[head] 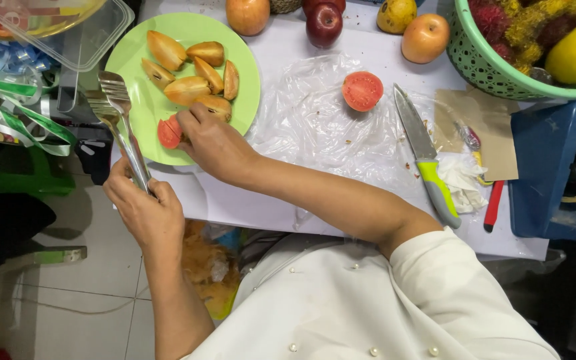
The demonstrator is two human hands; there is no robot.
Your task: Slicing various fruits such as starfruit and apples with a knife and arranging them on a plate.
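the green plate (143, 113) sat at the near left corner of the white counter (368, 220), and it serves as the landmark here. the right hand (216, 143) reached across onto the plate's near edge, its fingers (191, 117) pinched narrowly around a red-fleshed fruit piece (169, 132), most likely to set it in line with the orange-brown wedges (191, 70) fanned across the plate's middle. the left hand (143, 210) hovered just off the plate's near left rim, its fingers closed around the handles of metal tongs (118, 117), whose flat tips pointed up over the plate's left side, held clear so the other hand had room.

right of the plate lay a crumpled clear plastic sheet (315, 120) carrying a halved red fruit (362, 91), cut face up, probably kept there to save the counter from juice. further right a knife (425, 157) with a green and grey handle lay blade away from the person, parked well apart from both hands. beyond the plate stood whole round fruits (323, 24), and far to its right a green basket (481, 63) held more. left of the plate, a clear plastic container (95, 43) rested above curled green and silver ribbons (8, 100). a brown paper piece (488, 127) lay beside the knife.
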